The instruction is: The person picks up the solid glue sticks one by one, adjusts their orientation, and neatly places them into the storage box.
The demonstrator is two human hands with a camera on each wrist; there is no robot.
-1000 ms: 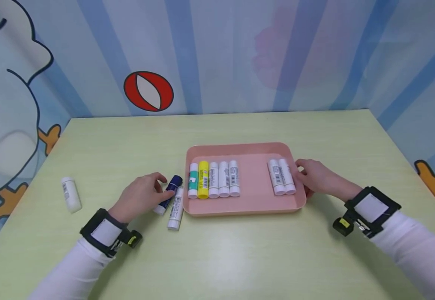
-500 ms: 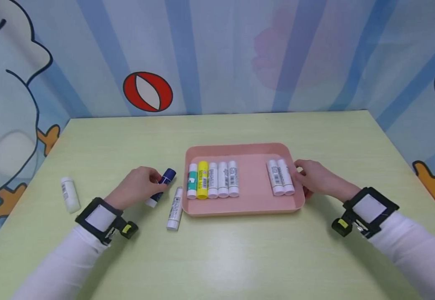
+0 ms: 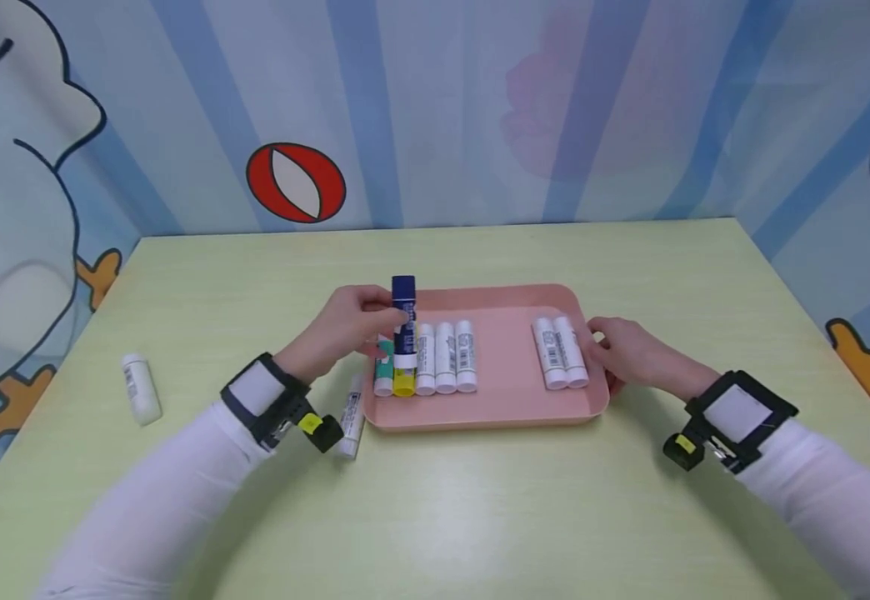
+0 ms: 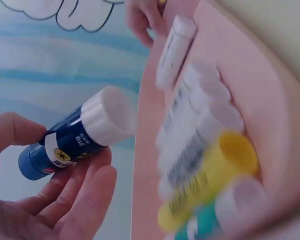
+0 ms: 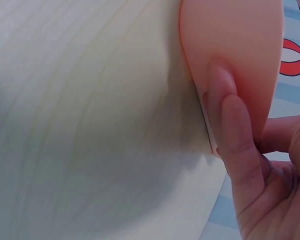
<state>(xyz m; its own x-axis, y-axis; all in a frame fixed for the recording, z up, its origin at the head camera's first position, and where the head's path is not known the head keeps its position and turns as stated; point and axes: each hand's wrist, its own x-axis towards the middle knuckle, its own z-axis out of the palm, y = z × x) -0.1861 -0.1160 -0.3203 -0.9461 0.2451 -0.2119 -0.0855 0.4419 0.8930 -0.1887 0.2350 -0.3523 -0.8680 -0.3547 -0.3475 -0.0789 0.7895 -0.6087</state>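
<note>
My left hand (image 3: 345, 327) pinches a navy glue stick (image 3: 404, 325) between thumb and fingers, above the left end of the pink tray (image 3: 506, 358). In the left wrist view the stick's white end (image 4: 107, 116) points toward the tray, and the navy end lies near the palm. Below it in the tray lie a green-and-white glue stick (image 3: 383, 379), a yellow glue stick (image 4: 205, 180) and several white ones (image 3: 446, 358) in a row. My right hand (image 3: 633, 354) grips the tray's right edge, its fingers (image 5: 237, 125) against the outer wall.
Two white glue sticks (image 3: 560, 354) lie together at the tray's right end. Outside the tray, another white glue stick (image 3: 350, 429) lies by its left front corner, partly behind my left wrist. One more white tube (image 3: 141, 389) lies at the far left of the table (image 3: 480, 508).
My left hand has picked up the navy glue stick from the table left of the tray, carried it rightward and turned it upright over the row. The right hand stays at the tray's edge.
</note>
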